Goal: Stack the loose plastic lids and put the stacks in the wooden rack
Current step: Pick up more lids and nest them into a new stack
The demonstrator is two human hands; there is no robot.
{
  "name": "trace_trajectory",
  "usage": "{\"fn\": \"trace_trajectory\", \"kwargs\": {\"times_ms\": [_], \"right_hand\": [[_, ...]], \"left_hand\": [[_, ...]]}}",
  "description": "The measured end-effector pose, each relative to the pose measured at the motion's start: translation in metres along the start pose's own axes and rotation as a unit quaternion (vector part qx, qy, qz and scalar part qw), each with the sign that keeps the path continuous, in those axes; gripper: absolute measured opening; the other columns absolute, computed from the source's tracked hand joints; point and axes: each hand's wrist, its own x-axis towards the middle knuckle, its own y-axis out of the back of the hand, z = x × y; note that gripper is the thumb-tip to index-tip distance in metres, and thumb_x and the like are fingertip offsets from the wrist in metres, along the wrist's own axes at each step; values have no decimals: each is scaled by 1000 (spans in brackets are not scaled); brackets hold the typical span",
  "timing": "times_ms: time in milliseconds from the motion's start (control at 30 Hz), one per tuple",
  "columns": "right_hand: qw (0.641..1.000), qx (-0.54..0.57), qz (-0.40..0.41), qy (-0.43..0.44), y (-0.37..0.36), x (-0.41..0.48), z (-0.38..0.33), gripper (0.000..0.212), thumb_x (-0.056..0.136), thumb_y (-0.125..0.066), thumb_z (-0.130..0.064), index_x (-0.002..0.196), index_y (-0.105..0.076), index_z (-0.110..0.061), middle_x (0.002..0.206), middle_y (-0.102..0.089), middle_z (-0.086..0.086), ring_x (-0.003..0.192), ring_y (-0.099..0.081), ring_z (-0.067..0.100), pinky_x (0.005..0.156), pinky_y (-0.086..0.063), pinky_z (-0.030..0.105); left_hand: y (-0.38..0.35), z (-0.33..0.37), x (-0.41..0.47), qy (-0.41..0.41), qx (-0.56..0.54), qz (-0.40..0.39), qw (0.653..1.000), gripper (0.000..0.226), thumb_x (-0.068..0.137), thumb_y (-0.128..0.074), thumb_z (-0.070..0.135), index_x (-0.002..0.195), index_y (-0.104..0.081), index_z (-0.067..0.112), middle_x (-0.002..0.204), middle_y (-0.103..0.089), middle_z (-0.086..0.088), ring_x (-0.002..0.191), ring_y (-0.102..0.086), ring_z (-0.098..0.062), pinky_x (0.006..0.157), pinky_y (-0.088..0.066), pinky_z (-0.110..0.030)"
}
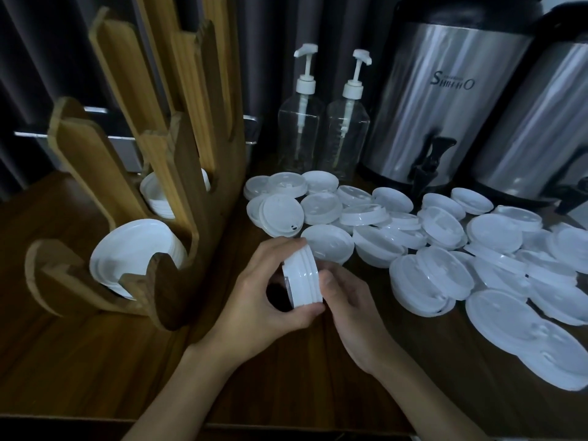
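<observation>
Wooden rack (181,218) stands left on the bench (63,361), loose lids (445,227) spread to its right. Between them, my left hand (261,297) and right hand (350,313) curl their fingers (286,243) round a small lid stack (302,275), held on edge above the bench.

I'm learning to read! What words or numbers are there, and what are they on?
"S...O", on the steel urn: only the big S and the last O read clearly; the middle letters are blurred.
Scale marks on the right pump bottle: too small to read.
</observation>
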Motion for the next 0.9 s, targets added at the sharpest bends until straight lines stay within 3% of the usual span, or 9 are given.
{"fn": "trace_trajectory", "kwargs": {"times_ms": [67,167,267,333,500,600,700,800,900], "right_hand": [[999,-44,17,16,-1,-1,3,60,93,-48,-67,131,-62,-24,125,-69,-2,121,-63,16,103,-51,44],[969,-188,140,73,3,2,6,34,101,-51,-39,130,-61,-26,121,-66,-11,117,-61,4,101,-52,38],[927,-338,145,75,7,9,7,46,98,-62,-21,142,-50,-25,131,-52,-7,123,-49,5,105,-46,29],[914,-383,120,57,6,11,9,59,95,-66,-22,149,-42,-24,137,-49,-6,127,-41,4,108,-38,24],[891,-414,158,99,5,5,11,49,86,-72,-33,130,-58,-20,120,-62,-6,117,-47,12,102,-46,48],[862,-456,192,109,5,4,9,55,80,-70,-48,125,-61,-17,129,-59,1,126,-48,23,103,-42,48],[845,-506,158,65,4,10,11,57,82,-70,-54,128,-63,-20,144,-49,2,139,-35,26,110,-35,48],[852,-496,151,71,5,11,14,39,84,-66,-53,106,-72,-21,141,-52,0,136,-36,24,107,-38,48],[867,-461,171,83,6,9,15,35,82,-62,-54,86,-69,-20,134,-56,-1,130,-41,20,99,-45,48]], "left_hand": [[2,0,-1,16,-5,-4,1000,78,72,-85,40,141,-47,35,139,-48,17,134,-46,-10,96,-47,-13],[7,-1,-4,49,7,6,999,77,71,-82,48,139,-44,45,139,-44,26,134,-42,-2,94,-44,-7],[11,-4,-7,75,25,33,996,76,71,-81,49,137,-43,49,139,-42,29,133,-40,5,92,-42,-3],[12,-5,-8,84,30,48,995,77,72,-83,45,138,-43,49,139,-44,27,133,-39,7,91,-41,-1],[13,-5,-11,94,35,50,994,77,72,-82,48,138,-43,49,139,-43,28,132,-38,10,90,-42,-1],[12,-5,-11,95,32,50,994,76,72,-82,50,138,-42,50,138,-43,30,132,-38,10,90,-43,-2],[12,-2,-10,96,29,49,994,74,72,-79,53,136,-42,51,137,-44,29,132,-40,7,90,-44,-4],[13,0,-11,99,35,49,993,75,72,-82,47,135,-42,52,137,-44,27,131,-40,8,90,-44,-4],[14,2,-12,106,37,54,992,76,71,-83,44,133,-40,55,137,-44,27,129,-39,12,89,-43,-2]]}}
